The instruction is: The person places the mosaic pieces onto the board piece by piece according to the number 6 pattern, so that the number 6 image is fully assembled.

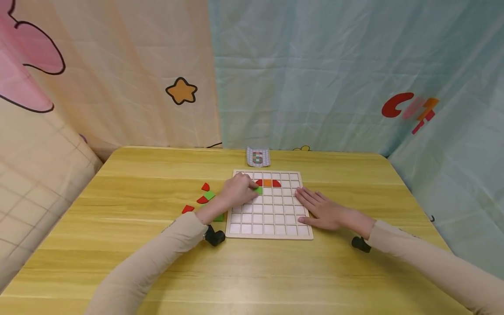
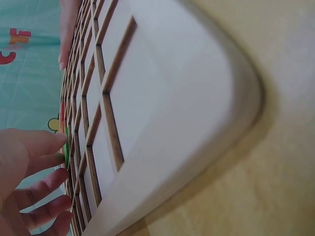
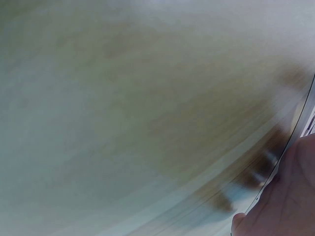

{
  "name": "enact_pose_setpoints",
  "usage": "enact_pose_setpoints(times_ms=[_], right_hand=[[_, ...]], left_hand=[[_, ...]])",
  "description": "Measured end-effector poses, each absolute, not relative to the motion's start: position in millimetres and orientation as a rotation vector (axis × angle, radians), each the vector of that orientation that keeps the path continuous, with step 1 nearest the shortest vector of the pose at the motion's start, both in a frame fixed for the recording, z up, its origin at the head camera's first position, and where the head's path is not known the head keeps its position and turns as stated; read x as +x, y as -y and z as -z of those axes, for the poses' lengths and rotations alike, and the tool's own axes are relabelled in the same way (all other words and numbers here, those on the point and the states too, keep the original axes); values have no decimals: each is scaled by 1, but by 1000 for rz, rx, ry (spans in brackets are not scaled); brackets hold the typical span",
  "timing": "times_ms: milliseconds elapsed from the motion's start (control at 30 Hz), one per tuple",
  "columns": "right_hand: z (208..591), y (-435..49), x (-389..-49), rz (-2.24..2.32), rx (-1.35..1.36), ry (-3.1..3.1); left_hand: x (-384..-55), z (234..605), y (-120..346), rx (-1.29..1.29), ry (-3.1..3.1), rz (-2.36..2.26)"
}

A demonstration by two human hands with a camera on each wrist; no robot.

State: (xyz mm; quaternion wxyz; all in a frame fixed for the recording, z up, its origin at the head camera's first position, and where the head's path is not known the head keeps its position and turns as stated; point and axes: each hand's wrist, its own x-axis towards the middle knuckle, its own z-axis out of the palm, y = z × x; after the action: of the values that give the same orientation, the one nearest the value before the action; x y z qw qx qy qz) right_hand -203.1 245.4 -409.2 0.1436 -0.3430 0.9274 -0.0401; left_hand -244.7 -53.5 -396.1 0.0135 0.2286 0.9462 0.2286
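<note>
A white board with a grid of square cells (image 1: 268,218) lies on the table. My left hand (image 1: 238,190) reaches over its upper left part and pinches a green square tile (image 1: 259,190) between thumb and forefinger, down at the grid. In the left wrist view, the same tile (image 2: 67,147) shows edge-on by the fingertips. Just above it, a row holds an orange square tile (image 1: 267,183) between two red rounded tiles, the right one (image 1: 277,183) fully visible. My right hand (image 1: 323,212) rests with straight fingers on the board's right edge.
Left of the board lie loose red tiles (image 1: 187,209) and green tiles (image 1: 209,195), partly hidden by my left arm. Behind the board stands a creased pattern card (image 1: 257,157). Printed curtains (image 1: 315,87) hang beyond the wooden table (image 1: 252,280).
</note>
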Motion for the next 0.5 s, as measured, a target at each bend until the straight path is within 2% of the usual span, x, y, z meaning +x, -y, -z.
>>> enact_pose_setpoints(times_ms=[500], right_hand=[[410,-245,-202,158,-1024,-2685]], left_hand=[[-236,389,62,748,-2996,-705]])
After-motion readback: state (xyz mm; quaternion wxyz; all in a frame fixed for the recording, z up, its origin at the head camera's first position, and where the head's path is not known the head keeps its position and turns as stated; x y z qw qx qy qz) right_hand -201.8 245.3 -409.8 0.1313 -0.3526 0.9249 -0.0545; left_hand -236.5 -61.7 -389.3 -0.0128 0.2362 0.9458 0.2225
